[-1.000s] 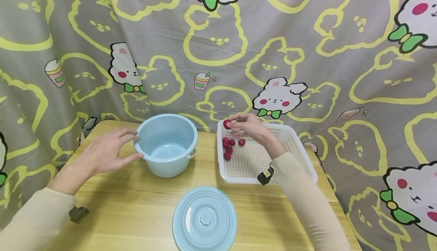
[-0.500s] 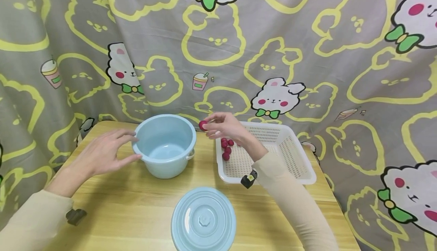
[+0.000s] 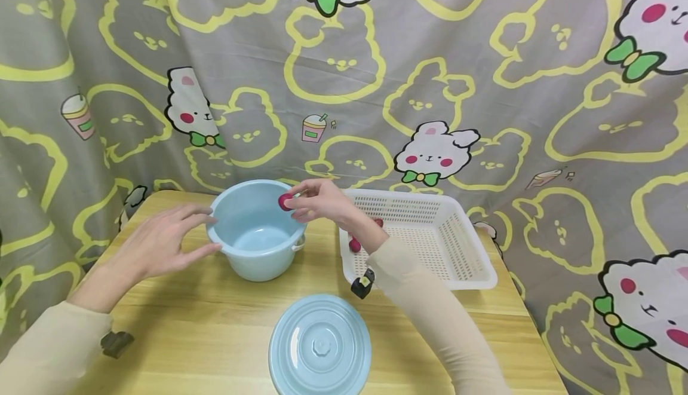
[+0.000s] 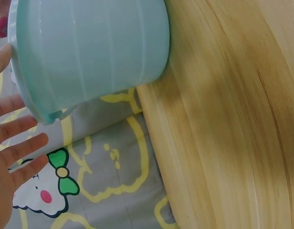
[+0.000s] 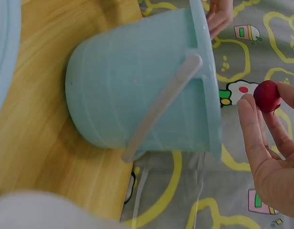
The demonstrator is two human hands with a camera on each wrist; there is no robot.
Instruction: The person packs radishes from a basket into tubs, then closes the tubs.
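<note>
A small round dark-red fruit [image 5: 267,96] is pinched between the thumb and fingertips of my right hand [image 3: 322,202]. This hand holds it over the right rim of the light-blue bucket [image 3: 263,260], inside which no fruit is visible. My left hand [image 3: 161,239] is at the bucket's left side, fingers spread and fairly straight. In the left wrist view its thumb [image 4: 1,59] touches the rim. The white perforated basket [image 3: 473,245] stands on the right, a red fruit [image 3: 355,245] lying at its left end. My right forearm covers part of that end.
A round light-blue lid [image 3: 321,346] lies on the wooden table [image 3: 215,329] in front of the bucket. A pale handle [image 5: 161,107] hangs down the bucket's side. Behind the table hangs a grey patterned curtain [image 3: 344,102].
My right hand has carried the red fruit leftward, from above the basket's left end to the bucket's rim. The left hand has stayed beside the bucket.
</note>
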